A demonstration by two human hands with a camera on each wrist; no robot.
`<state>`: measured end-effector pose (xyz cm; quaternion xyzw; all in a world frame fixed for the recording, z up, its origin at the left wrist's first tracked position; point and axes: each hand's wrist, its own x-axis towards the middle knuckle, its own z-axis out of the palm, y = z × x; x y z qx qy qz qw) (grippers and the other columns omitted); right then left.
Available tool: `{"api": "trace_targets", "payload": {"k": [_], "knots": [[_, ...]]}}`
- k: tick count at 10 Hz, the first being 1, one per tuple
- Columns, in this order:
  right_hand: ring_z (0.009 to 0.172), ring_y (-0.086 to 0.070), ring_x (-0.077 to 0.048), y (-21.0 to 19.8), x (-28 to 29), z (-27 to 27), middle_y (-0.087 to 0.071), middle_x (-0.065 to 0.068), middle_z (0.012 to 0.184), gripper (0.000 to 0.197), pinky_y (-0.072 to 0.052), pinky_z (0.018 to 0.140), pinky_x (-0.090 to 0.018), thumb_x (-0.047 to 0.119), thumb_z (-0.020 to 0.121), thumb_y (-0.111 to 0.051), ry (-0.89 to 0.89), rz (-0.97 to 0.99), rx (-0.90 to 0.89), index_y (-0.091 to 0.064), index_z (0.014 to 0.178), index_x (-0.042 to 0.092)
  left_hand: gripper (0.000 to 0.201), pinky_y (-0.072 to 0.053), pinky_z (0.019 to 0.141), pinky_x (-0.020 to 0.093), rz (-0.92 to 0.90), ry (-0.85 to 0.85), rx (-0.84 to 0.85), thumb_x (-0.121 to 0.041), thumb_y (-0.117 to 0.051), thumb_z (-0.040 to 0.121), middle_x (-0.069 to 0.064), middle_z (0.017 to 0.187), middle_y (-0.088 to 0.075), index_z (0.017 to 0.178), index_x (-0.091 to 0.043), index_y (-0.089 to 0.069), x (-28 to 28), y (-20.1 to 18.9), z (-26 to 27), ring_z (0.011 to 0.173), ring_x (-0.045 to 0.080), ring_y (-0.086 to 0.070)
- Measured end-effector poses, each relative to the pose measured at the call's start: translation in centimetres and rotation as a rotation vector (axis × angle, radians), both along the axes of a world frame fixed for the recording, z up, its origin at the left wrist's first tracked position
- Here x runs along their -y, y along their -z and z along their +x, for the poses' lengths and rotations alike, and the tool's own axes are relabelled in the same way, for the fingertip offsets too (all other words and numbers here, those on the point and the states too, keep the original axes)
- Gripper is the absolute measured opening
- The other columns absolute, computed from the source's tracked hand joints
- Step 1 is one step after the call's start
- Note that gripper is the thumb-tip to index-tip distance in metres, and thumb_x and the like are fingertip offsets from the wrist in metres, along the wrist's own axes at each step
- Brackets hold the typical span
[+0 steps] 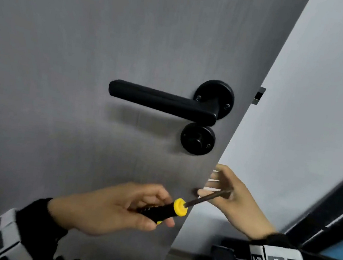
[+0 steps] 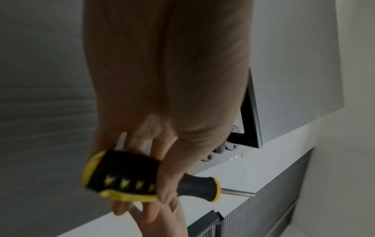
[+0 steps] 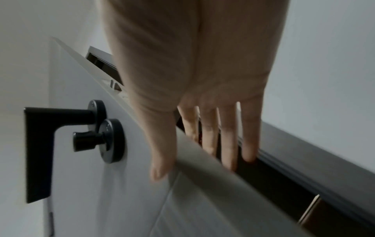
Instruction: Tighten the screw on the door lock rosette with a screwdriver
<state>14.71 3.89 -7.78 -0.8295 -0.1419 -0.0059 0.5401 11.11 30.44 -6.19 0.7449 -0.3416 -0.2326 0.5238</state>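
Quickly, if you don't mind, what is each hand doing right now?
Left hand: closed around the screwdriver handle.
Right hand: open, fingers straight at the door edge, holding nothing.

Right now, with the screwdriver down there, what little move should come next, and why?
Probably raise the screwdriver in the left hand toward a screw on the lock rosette. Its tip points at the door edge, well below the rosette, while the right hand spreads straight fingers around that edge.

screwdriver [image 1: 163, 209]: black-yellow handle, gripped, shaft up-right | lock rosette [image 1: 197, 138]: black, round, below lever
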Motion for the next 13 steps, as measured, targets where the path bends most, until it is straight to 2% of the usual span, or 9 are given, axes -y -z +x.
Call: {"api": "trace_targets", "payload": {"k": [1,2,3,4,6,8,10,11,13], "knots": [[0.090,-0.066,-0.016,0.6,2.8,-2.3,-0.069,-0.009,0.103,0.031,-0.052,0.082,-0.018,0.009,0.078,-0.072,0.109,0.012,-0.140,-0.061,0.103,0.022,0.026,-0.045,0.088,0.017,0.070,0.074,-0.163,-0.001,-0.053,0.092,-0.001,0.118,-0.067,0.116,-0.006,-0.048,1.0,-1.7,-0.1,0.106,0.015,-0.059],[0.080,-0.067,-0.013,-0.1,5.1,-5.3,-0.073,-0.013,0.093,0.028,-0.052,0.076,-0.012,0.028,0.072,-0.076,0.263,0.108,-0.237,-0.064,0.094,0.016,0.028,-0.051,0.089,0.022,0.089,0.083,-0.299,0.002,-0.051,0.092,0.014,0.121,-0.064,0.118,0.005,-0.042,4.1,-3.2,-0.7,0.104,0.016,-0.061],[0.072,-0.068,-0.009,-1.9,7.4,-9.1,-0.071,-0.011,0.090,0.023,-0.050,0.068,-0.011,0.028,0.080,-0.069,0.355,0.120,-0.343,-0.064,0.095,0.012,0.026,-0.055,0.074,0.023,0.053,0.057,-0.495,0.001,-0.052,0.092,0.011,0.112,-0.063,0.117,0.003,-0.043,8.5,-4.0,-2.1,0.089,0.015,-0.067],[0.082,-0.068,-0.020,-5.8,11.1,-14.4,-0.072,-0.007,0.092,0.012,-0.051,0.076,-0.021,0.008,0.090,-0.055,0.476,0.065,-0.422,-0.065,0.095,0.014,0.014,-0.054,0.062,0.018,0.081,-0.011,-0.621,-0.002,-0.055,0.091,0.008,0.097,-0.058,0.102,-0.009,-0.051,13.5,-5.5,-3.8,0.071,0.007,-0.066],[0.078,-0.071,-0.020,-13.0,17.4,-25.6,-0.074,-0.009,0.085,0.013,-0.054,0.068,-0.013,0.005,0.089,-0.055,0.752,0.131,-0.499,-0.066,0.089,0.011,0.020,-0.050,0.044,0.016,0.365,-0.167,-0.798,-0.001,-0.063,0.085,0.000,0.064,-0.058,0.071,-0.012,-0.053,24.5,-5.9,-9.1,0.039,-0.002,-0.058],[0.078,-0.069,-0.017,-14.4,22.4,-28.5,-0.073,-0.005,0.084,0.014,-0.054,0.063,-0.015,0.005,0.091,-0.053,0.720,0.080,-0.540,-0.065,0.092,0.009,0.017,-0.058,0.083,0.041,0.541,-0.305,-0.763,-0.018,-0.075,0.069,0.015,0.079,-0.066,0.072,-0.003,-0.067,33.2,-1.3,-13.6,0.090,0.032,-0.071],[0.084,-0.068,-0.019,-14.3,25.1,-28.4,-0.070,-0.001,0.084,0.015,-0.056,0.065,-0.020,0.006,0.091,-0.052,0.629,0.049,-0.555,-0.064,0.089,0.017,0.038,-0.048,0.078,0.031,0.738,-0.448,-0.460,-0.029,-0.076,0.073,0.003,0.092,-0.062,0.100,-0.008,-0.060,36.6,-0.9,-15.2,0.098,0.027,-0.064],[0.085,-0.069,-0.019,-14.0,26.0,-28.8,-0.071,0.001,0.083,0.016,-0.055,0.072,-0.023,0.008,0.091,-0.054,0.604,0.025,-0.565,-0.064,0.088,0.020,0.046,-0.046,0.075,0.032,0.714,-0.489,-0.463,-0.032,-0.076,0.073,0.003,0.092,-0.056,0.098,-0.011,-0.043,37.2,-0.7,-15.6,0.095,0.027,-0.061],[0.085,-0.070,-0.022,-14.0,26.9,-28.6,-0.071,0.001,0.083,0.014,-0.054,0.084,-0.032,0.010,0.090,-0.055,0.635,0.000,-0.549,-0.066,0.089,0.019,0.055,-0.045,0.081,0.030,0.646,-0.510,-0.518,-0.041,-0.068,0.080,0.009,0.112,-0.061,0.118,-0.006,-0.049,35.8,-0.4,-14.8,0.102,0.025,-0.060]]}}
